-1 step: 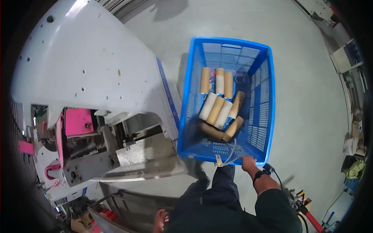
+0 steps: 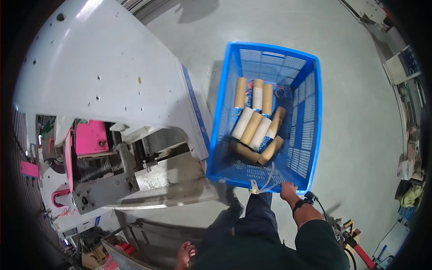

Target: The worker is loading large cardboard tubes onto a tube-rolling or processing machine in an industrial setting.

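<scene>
My right hand (image 2: 288, 189) is closed round the near rim of a blue plastic basket (image 2: 317, 112), close to its right corner. Inside the basket lie several cardboard tubes (image 2: 250, 128), brown and off-white, in loose rows. A pale cord (image 2: 270, 176) loops over the near rim beside my right hand, next to a small light-coloured piece (image 2: 254, 186). Low at my left side hangs my left hand (image 2: 186, 253), its fingers loosely bent and nothing visible in them; it is apart from the basket.
A large white machine (image 2: 121, 67) stands left, close to the basket, with a pink panel (image 2: 91, 137) and metal parts. A dark metal-framed cart (image 2: 153, 243) is near my left leg. A red-handled tool (image 2: 362, 256) lies lower right. Shelving (image 2: 409, 148) lines the far right.
The basket's far end has swung slightly to the right, the tubes shifting with it. My right hand stays on the rim, and my left hand has hardly moved.
</scene>
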Motion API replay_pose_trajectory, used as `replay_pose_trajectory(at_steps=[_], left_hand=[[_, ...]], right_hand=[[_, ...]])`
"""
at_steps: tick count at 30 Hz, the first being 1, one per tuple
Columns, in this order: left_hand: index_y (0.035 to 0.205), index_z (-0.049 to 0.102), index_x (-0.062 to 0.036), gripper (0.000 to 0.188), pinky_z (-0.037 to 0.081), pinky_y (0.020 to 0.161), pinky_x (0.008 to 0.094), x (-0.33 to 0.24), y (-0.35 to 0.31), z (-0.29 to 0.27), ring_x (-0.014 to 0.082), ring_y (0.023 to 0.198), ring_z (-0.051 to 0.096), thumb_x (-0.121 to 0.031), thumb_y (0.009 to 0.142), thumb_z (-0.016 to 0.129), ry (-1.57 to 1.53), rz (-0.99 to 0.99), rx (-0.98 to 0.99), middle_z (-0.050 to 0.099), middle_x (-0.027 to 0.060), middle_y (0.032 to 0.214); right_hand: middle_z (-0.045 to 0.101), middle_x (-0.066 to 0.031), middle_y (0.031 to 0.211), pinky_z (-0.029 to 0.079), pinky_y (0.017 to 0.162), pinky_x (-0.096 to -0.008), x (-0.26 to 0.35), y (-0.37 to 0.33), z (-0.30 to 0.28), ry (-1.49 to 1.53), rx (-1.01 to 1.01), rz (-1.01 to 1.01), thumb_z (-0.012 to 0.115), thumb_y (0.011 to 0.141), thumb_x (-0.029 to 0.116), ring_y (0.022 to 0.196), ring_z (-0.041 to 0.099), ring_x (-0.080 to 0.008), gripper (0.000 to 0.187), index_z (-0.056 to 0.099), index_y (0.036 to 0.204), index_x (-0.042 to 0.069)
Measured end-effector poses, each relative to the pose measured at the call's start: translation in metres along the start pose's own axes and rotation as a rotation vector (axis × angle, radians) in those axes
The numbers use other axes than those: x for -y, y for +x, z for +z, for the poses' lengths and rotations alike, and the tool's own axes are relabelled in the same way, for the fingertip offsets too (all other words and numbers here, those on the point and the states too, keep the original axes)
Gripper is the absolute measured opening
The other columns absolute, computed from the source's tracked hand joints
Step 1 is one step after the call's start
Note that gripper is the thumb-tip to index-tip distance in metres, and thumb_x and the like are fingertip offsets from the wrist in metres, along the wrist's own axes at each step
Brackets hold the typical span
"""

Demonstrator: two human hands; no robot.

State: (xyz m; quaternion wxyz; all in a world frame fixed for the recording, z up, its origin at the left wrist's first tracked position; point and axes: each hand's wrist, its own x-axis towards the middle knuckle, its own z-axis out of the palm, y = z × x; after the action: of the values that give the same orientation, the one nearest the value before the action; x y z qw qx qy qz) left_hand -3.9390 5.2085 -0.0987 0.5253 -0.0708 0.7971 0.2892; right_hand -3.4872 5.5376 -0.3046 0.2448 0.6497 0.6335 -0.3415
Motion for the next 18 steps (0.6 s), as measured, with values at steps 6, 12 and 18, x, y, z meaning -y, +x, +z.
replay_pose_trajectory(at_steps=[6,12,18], left_hand=[[0.126,0.043,0.0002,0.042,0.053,0.063,0.0305,0.065,0.047,-0.023,0.0197,0.075,0.063,-0.011,0.087,0.056,-0.134,-0.037,0.044,0.062,0.0115,0.091],[0.125,0.047,-0.0011,0.042,0.052,0.063,0.0302,0.042,0.044,0.005,0.0167,0.076,0.061,-0.011,0.085,0.059,0.321,0.167,0.042,0.064,0.0096,0.094],[0.122,0.049,-0.0022,0.039,0.051,0.061,0.0302,0.056,0.038,-0.028,0.0159,0.073,0.059,-0.010,0.085,0.059,0.122,0.063,0.032,0.064,0.0096,0.093]], right_hand=[[0.054,-0.0121,0.125,0.042,0.091,-0.0558,-0.005,-0.023,0.066,0.113,0.076,0.122,0.061,0.075,0.013,0.120,0.049,-0.0332,0.042,0.057,0.117,0.015],[0.061,-0.0191,0.111,0.048,0.086,-0.0469,0.017,-0.020,0.072,0.173,-0.053,-0.010,0.057,0.074,0.008,0.104,0.058,-0.0378,0.035,0.059,0.109,0.008],[0.064,-0.0212,0.103,0.049,0.083,-0.0464,0.069,0.002,0.031,0.180,-0.195,-0.104,0.059,0.073,0.007,0.098,0.061,-0.0373,0.052,0.047,0.123,0.006]])
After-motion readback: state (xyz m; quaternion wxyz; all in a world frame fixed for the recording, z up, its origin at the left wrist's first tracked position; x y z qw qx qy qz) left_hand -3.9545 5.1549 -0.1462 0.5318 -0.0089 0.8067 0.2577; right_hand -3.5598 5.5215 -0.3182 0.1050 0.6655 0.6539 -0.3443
